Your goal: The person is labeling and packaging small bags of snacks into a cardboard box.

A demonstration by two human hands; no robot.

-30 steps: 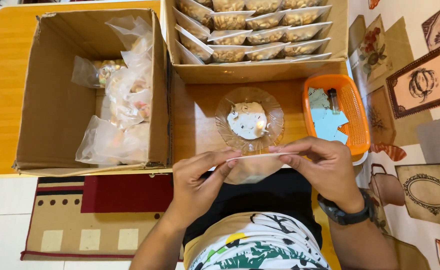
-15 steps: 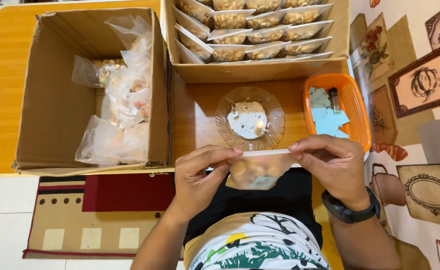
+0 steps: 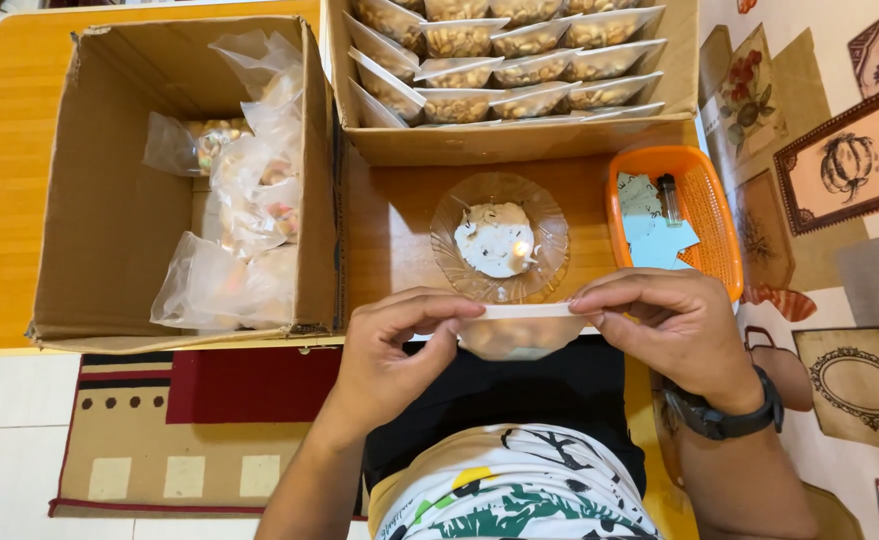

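- While both hands pinch its top edge, the small clear bag (image 3: pixel 520 335) of nuts hangs at lower centre of frame, just in front of the glass dish (image 3: pixel 550 262).
- Left hand (image 3: pixel 392 350): thumb and fingers closed on the bag's left end.
- Right hand (image 3: pixel 670 325): fingers clamped on the right end, black watch (image 3: pixel 725 415) on the wrist.
- Change from half a second ago: the bag now sits higher and flatter, with less of its body showing below the white strip; the hands have drawn a little closer to the dish.
- Reading: top edge looks pulled taut and pressed shut, so the sealing step seems about done.
- Candle (image 3: pixel 520 247) burns in the dish, close above the strip.
- Orange basket (image 3: pixel 710 215) at right, box of filled bags (image 3: pixel 520 140) top centre, open cardboard box (image 3: pixel 110 200) left.
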